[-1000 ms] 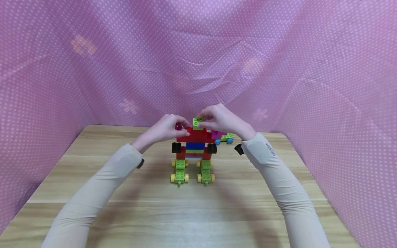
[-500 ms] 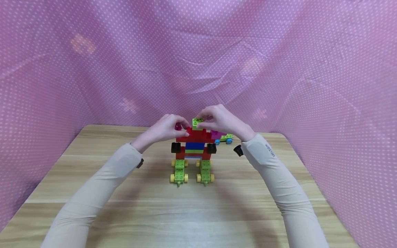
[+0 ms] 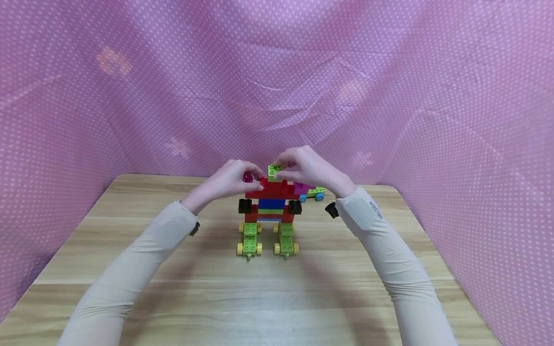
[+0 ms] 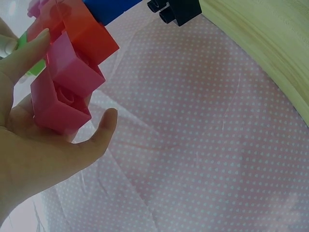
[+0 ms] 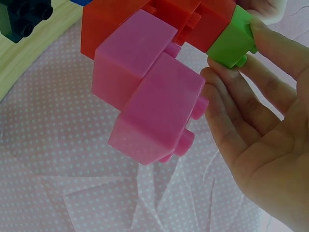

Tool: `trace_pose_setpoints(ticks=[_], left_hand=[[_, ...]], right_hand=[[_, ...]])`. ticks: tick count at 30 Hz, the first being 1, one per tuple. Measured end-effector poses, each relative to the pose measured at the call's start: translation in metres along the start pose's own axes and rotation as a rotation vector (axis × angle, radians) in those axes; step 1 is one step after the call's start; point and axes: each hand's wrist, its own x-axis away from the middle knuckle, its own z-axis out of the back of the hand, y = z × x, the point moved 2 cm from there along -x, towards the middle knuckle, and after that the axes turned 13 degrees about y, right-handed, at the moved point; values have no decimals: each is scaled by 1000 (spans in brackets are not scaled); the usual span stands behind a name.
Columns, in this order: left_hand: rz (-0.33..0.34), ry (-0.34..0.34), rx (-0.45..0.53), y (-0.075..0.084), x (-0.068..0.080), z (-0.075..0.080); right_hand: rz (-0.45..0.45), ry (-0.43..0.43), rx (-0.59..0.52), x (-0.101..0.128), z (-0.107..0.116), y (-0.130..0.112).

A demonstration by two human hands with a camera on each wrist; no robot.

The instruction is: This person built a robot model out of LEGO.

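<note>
A figure of stacked toy bricks stands upright on the table, with red, blue and black parts over two lime-green wheeled bases. My right hand pinches the lime-green brick at the figure's top. In the right wrist view, thumb and fingertips meet that green brick beside the red ones. My left hand grips the figure's left shoulder. From the left wrist, the thumb lies along a red brick, and other fingers reach behind the pink bricks; part of those fingers is hidden.
Behind the figure's right side is a lime-green wheeled base with blue wheels, next to a magenta brick. The wooden table extends toward me. Pink dotted cloth hangs around the back and sides.
</note>
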Motion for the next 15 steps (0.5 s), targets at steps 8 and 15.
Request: trace_pose_setpoints(ticks=[8,15], left_hand=[[-17,-8,-4,-1,-1,1],[-34,-8,-17,0,-1,2]], right_hand=[[-28,1,-19,1,-1,2],[-12,-9,10,2,0,1]])
